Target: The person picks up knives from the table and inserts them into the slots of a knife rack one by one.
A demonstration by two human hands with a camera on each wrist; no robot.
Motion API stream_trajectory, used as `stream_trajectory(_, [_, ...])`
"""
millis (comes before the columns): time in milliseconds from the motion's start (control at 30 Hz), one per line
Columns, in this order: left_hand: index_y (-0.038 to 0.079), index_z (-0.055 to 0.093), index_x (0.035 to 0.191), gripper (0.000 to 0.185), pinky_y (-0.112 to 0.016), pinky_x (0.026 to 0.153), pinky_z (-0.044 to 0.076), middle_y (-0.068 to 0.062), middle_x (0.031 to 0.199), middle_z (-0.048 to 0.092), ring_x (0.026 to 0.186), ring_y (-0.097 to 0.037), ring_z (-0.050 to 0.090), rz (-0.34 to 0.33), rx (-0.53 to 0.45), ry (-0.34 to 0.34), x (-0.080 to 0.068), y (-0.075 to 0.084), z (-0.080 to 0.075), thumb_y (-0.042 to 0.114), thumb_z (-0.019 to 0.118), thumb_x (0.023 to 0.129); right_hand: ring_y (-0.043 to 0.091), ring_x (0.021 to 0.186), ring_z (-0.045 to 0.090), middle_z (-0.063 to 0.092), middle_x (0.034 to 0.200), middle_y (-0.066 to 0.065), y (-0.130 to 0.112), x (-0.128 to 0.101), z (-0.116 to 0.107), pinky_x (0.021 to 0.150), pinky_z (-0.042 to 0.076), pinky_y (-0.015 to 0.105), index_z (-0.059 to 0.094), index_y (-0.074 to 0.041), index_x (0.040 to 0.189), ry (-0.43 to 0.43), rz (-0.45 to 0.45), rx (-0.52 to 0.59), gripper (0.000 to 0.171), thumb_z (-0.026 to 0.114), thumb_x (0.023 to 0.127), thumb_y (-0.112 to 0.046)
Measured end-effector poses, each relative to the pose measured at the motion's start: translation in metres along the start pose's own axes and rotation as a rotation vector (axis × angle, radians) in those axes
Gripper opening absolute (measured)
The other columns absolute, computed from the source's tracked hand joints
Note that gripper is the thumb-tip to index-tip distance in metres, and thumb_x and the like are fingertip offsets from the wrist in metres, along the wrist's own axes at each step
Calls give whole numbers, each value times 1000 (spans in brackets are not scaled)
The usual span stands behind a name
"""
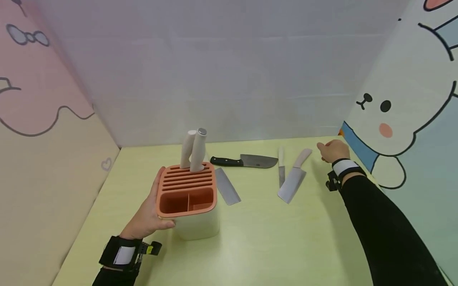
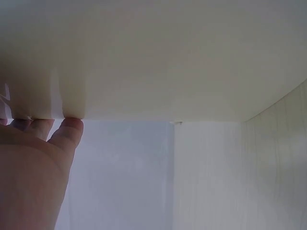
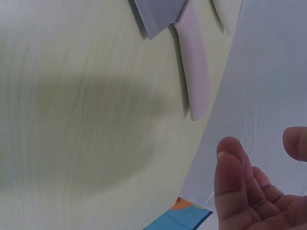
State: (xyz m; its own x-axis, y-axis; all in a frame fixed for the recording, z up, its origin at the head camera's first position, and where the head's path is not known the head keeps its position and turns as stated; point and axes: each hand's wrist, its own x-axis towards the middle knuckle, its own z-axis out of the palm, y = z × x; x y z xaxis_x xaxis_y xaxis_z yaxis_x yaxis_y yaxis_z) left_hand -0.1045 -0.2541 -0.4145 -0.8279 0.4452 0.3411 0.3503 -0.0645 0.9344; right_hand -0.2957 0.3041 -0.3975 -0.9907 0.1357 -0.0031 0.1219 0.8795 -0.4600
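The fingers (image 3: 231, 184) of our right hand (image 1: 334, 151), at the right of the head frame, are released: they hold nothing, bend loosely, and the thumb stands apart from them. Just beside them, to the left in the head frame, is the butt of the pink handle (image 1: 303, 157) of a cleaver (image 1: 296, 175). This is the relation we judge matters most: the cleaver's long axis slants from upper right to lower left, so its handle end faces our right hand and its broad blade points away. In the right wrist view, the handle comes down from the upper middle and ends short of our fingertips, a gap between them. Our right hand is clearly the nearer; our left is well apart from this cleaver.

Further left, next to the cleaver's blade, a white-handled knife (image 1: 281, 167) lies nearly straight up and down the frame, handle uppermost. Beyond it, a black-handled knife (image 1: 247, 161) lies crosswise, its blade toward the right. A second blade (image 1: 228, 186) rests just beside the knife holder (image 1: 198, 227), its handle end hidden from us.

At left of centre, our left hand (image 1: 146, 216) grips that holder on the desk (image 1: 272, 246), thumb along the front, fingers against the left side. Two white handles (image 1: 198, 151) stand up from its rear slots.
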Motion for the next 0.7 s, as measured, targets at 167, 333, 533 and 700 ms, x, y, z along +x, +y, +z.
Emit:
stream_trajectory(167, [27,-13,154,130,-35,97,48,-19,158,5,135,-25,37,-12,26,12,0,4,0,15,87,71,23,49,55,61,52,7,-7,3,5,46,41,33,65,-7,54,14,39,15,61,43,98,-42])
stream_trajectory(333, [26,-12,154,130,-34,97,48,-20,157,7,134,-23,39,-8,32,13,0,3,-1,15,87,71,21,49,58,67,62,15,-18,5,14,43,43,31,71,5,76,-21,119,36,59,45,97,-43])
stream_trajectory(533, [26,-12,154,130,-35,97,48,-23,156,9,132,-24,41,-6,5,2,0,0,-2,8,86,70,20,49,59,64,57,10,-22,12,30,44,46,30,69,11,90,-66,152,-7,58,46,96,-42])
stream_trajectory(700, [26,-13,154,130,-36,97,48,-24,156,8,133,-26,40,-5,-4,-9,1,-1,-1,11,86,71,19,47,56,61,53,8,-21,17,42,41,44,30,70,10,84,-74,158,-18,58,46,95,-42])
